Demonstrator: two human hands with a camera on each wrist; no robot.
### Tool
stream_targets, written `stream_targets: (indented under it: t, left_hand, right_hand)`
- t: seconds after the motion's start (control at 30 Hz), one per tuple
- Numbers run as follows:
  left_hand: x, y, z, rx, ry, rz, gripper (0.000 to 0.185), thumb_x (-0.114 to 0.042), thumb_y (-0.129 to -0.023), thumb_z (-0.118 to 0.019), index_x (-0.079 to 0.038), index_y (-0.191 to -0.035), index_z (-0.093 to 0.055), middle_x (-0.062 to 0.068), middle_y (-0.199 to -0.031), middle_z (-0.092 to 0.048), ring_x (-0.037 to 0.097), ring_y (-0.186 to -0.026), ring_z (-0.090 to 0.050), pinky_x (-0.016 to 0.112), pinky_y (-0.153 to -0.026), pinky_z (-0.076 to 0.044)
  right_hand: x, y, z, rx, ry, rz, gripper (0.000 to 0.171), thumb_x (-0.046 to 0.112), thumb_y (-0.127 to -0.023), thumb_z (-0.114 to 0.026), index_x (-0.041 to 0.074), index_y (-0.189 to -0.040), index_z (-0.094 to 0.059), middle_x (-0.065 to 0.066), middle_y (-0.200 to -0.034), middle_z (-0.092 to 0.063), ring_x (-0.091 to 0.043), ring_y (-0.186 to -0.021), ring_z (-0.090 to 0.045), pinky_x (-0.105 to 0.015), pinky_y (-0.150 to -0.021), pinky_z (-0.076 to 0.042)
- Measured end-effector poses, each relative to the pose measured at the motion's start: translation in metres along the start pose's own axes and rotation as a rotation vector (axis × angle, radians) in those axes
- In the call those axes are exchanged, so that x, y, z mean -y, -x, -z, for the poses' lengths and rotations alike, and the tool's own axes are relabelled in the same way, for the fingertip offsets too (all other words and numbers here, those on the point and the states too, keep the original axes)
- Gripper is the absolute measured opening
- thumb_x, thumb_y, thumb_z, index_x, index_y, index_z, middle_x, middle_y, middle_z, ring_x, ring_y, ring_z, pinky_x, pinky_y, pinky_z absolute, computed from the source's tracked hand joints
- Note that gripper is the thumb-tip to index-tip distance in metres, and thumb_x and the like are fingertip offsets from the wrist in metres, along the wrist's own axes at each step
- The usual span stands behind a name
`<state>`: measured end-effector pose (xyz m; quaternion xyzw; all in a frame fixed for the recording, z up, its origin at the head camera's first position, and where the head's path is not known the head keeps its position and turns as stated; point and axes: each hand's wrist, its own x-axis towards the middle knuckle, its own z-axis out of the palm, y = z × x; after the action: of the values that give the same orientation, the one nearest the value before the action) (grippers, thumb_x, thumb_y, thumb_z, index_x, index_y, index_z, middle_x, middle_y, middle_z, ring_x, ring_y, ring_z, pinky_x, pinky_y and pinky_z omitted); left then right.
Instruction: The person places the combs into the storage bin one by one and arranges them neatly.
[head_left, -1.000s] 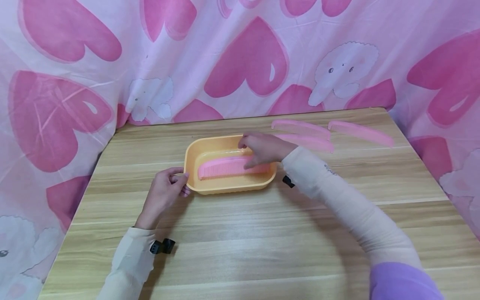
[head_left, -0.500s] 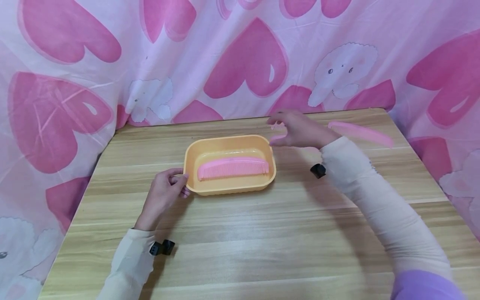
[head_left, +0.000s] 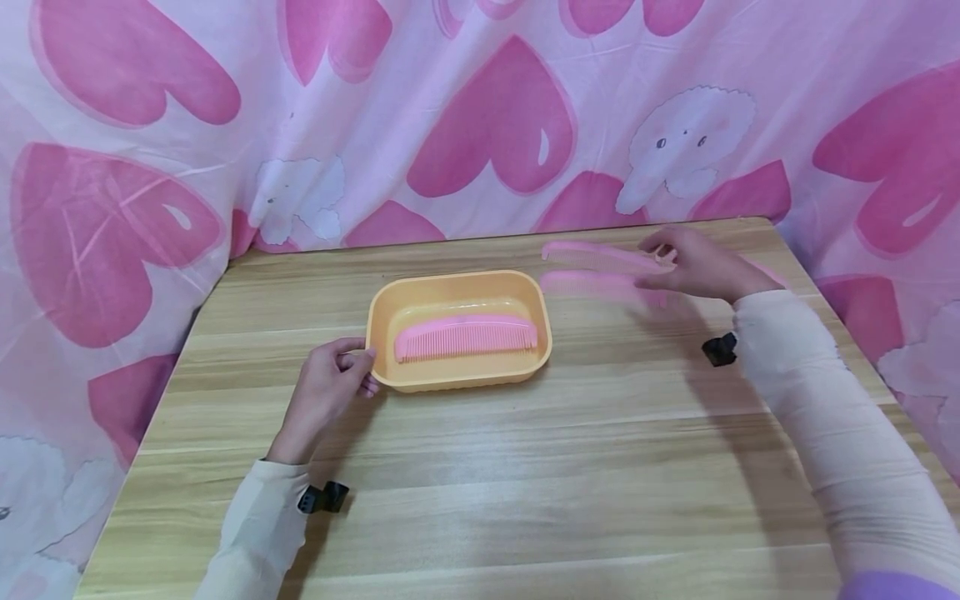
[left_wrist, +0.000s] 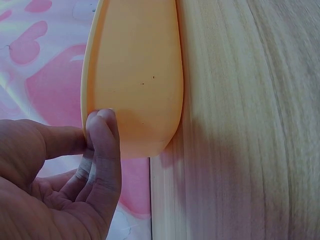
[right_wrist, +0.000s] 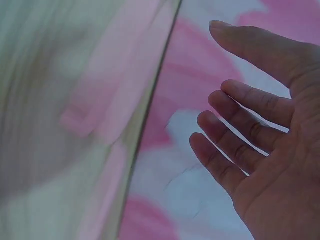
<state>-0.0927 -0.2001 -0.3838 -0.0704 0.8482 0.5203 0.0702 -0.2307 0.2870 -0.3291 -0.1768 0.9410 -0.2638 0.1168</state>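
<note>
Nearest you, your left hand (head_left: 330, 387) pinches the left rim of the basin (head_left: 457, 377), thumb and forefinger curled over the smooth orange plastic lip. Inside it one pink comb (head_left: 465, 337) lies flat, long axis running nine to three o'clock, teeth toward you. Farther out, at about two o'clock from the basin, your right hand (head_left: 701, 267) hovers with fingers spread and relaxed, holding nothing. Two loose combs (head_left: 600, 268) lie on the pale wood-grain table (head_left: 525, 483) just at its fingertips, toward nine o'clock from the palm, also lengthwise nine to three. They are thin, rigid, fine-toothed plastic. A third comb may lie beneath the hand; you cannot tell. Your right hand is clearly the nearer.
</note>
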Motion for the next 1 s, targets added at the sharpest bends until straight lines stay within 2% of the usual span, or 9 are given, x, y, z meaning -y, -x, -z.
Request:
stream_targets:
  t: [0.17,0.33,0.5,0.63,0.77,1.0]
  left_hand:
    - [0.001,0.001,0.001,0.000,0.000,0.000,0.036,-0.010,-0.105,-0.056,0.011,-0.133,-0.054,0.013,-0.077,-0.070,0.016,-0.064,-0.068,0.033,-0.063,-0.063]
    - [0.002,0.000,0.002,0.000,-0.002,0.001,0.036,-0.010,-0.105,-0.056,0.011,-0.133,-0.055,0.013,-0.077,-0.070,0.016,-0.064,-0.068,0.031,-0.062,-0.063]
    - [0.002,0.000,0.002,0.000,-0.003,0.009,0.035,-0.010,-0.105,-0.056,0.011,-0.133,-0.055,0.013,-0.077,-0.070,0.016,-0.064,-0.068,0.030,-0.062,-0.063]
    - [0.002,0.001,0.002,0.004,-0.006,0.021,0.036,-0.011,-0.105,-0.056,0.011,-0.134,-0.054,0.013,-0.079,-0.070,0.016,-0.064,-0.068,0.031,-0.063,-0.063]
    - [0.001,0.001,0.002,0.004,-0.013,0.020,0.036,-0.012,-0.105,-0.056,0.010,-0.134,-0.054,0.014,-0.079,-0.070,0.017,-0.065,-0.068,0.033,-0.064,-0.063]
    - [0.000,-0.001,0.001,0.004,-0.008,0.004,0.035,-0.010,-0.105,-0.056,0.011,-0.133,-0.055,0.015,-0.080,-0.071,0.017,-0.064,-0.068,0.028,-0.061,-0.062]
  right_hand:
    - [-0.037,0.009,0.002,-0.013,0.017,-0.054,0.060,0.021,-0.087,-0.082,-0.013,-0.129,-0.057,-0.033,-0.129,-0.057,-0.047,-0.118,-0.050,-0.061,-0.099,-0.045]
    - [-0.068,0.017,0.003,0.001,0.021,-0.147,0.072,0.026,-0.088,-0.081,-0.017,-0.136,-0.048,-0.038,-0.134,-0.050,-0.051,-0.121,-0.047,-0.065,-0.100,-0.043]
    - [-0.093,0.024,0.004,0.006,-0.001,-0.229,0.076,0.027,-0.091,-0.078,-0.020,-0.138,-0.041,-0.041,-0.135,-0.044,-0.053,-0.120,-0.044,-0.068,-0.100,-0.042]
    - [-0.110,0.026,0.005,-0.001,-0.008,-0.290,0.078,0.031,-0.093,-0.074,-0.018,-0.141,-0.037,-0.041,-0.135,-0.042,-0.051,-0.118,-0.043,-0.069,-0.100,-0.041]
    - [-0.123,0.025,0.007,-0.017,-0.008,-0.306,0.078,0.034,-0.095,-0.071,-0.018,-0.142,-0.036,-0.040,-0.135,-0.042,-0.050,-0.115,-0.044,-0.069,-0.099,-0.041]
    - [-0.135,0.025,0.014,-0.016,0.024,-0.360,0.082,0.039,-0.097,-0.066,-0.020,-0.143,-0.032,-0.043,-0.134,-0.039,-0.054,-0.116,-0.042,-0.071,-0.099,-0.040]
